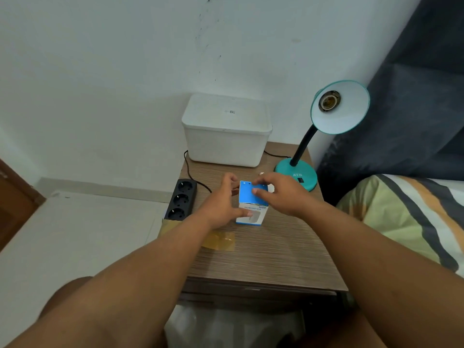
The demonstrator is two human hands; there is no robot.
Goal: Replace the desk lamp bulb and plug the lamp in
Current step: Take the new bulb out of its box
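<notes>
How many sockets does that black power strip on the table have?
3. The power strip lies at the table's left edge, its sockets in a row: far, middle, near. All look empty.

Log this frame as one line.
phase: opening box | left hand: steadies blue-white box | right hand: at top flap | lamp socket: empty | power strip: free

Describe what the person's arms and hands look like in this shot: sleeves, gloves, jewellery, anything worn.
Both forearms are bare from the bottom edge of the picture up to the wrists: no sleeves show. The left hand and right hand wear no gloves, and no watch, bracelet or ring is visible on either. No marks or bandages show on what is in view.
</notes>
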